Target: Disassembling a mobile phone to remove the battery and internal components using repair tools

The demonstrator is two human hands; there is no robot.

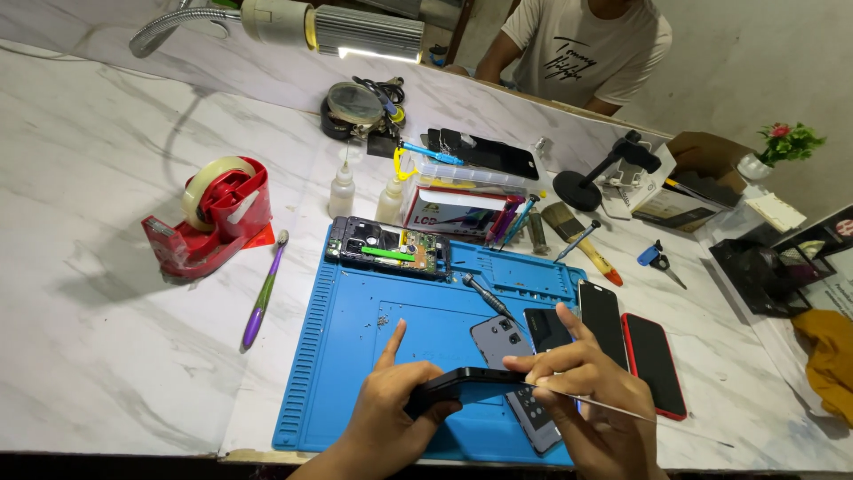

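Note:
My left hand (391, 404) grips a black phone (466, 383) by its left end and holds it edge-on above the blue work mat (355, 356), index finger raised. My right hand (591, 391) pinches a thin flat pry card (613, 407) at the phone's right edge. Under the phone lies a grey back cover (502, 342) with camera holes. A small dark part (546, 327) rests beside it.
An opened phone with bare circuit board (386, 249) sits at the mat's far edge, a screwdriver (489, 300) near it. A black phone (602, 316) and a red-cased phone (655, 360) lie to the right. Red tape dispenser (213, 218), purple toothbrush (262, 293), bottles, tools, a lamp and a seated person are around.

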